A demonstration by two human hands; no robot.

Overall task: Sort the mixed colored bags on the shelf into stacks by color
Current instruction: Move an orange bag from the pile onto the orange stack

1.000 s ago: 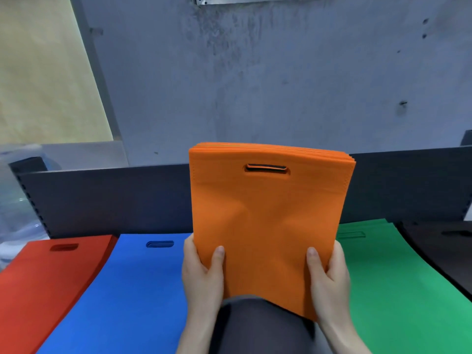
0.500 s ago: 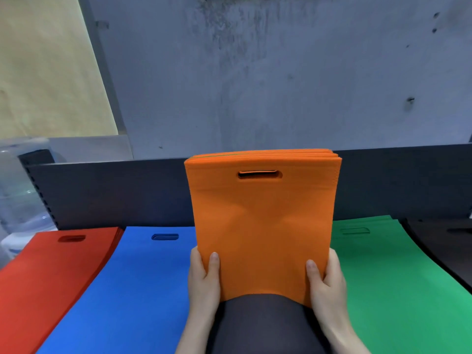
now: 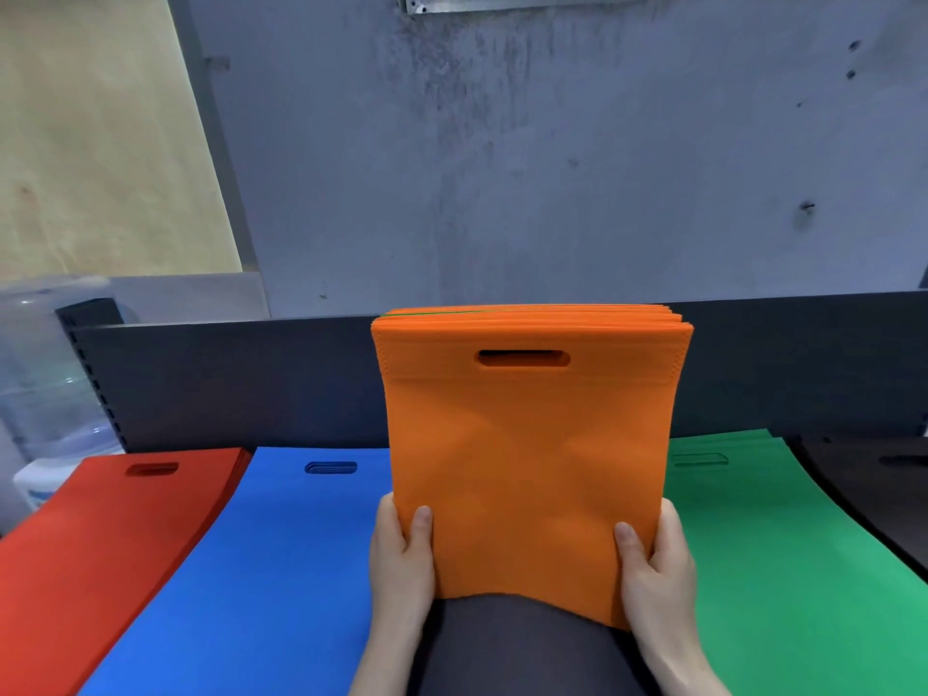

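My left hand [image 3: 401, 555] and right hand [image 3: 658, 560] grip the orange bag stack [image 3: 527, 454] by its lower corners, upright above the shelf [image 3: 226, 384]. Red stack [image 3: 115, 540], blue stack [image 3: 261, 570], green stack [image 3: 783, 570], dark stack [image 3: 874, 474] lie flat side by side.

This looks to me like a stockroom or the back of a shop, not a home. I face a bare, stained concrete wall [image 3: 552, 168]. Below it runs the dark metal back panel [image 3: 241, 384] of a shop-style shelf, with a slotted upright [image 3: 95, 384] at its left end. Identical cut-handle bags lie sorted in a red stack [image 3: 110, 545], a blue stack [image 3: 261, 570], a green stack [image 3: 778, 570] and a dark stack [image 3: 874, 474], and I hold up an orange bundle [image 3: 527, 469] of the same. A water-cooler bottle [image 3: 45, 374] stands at the left.
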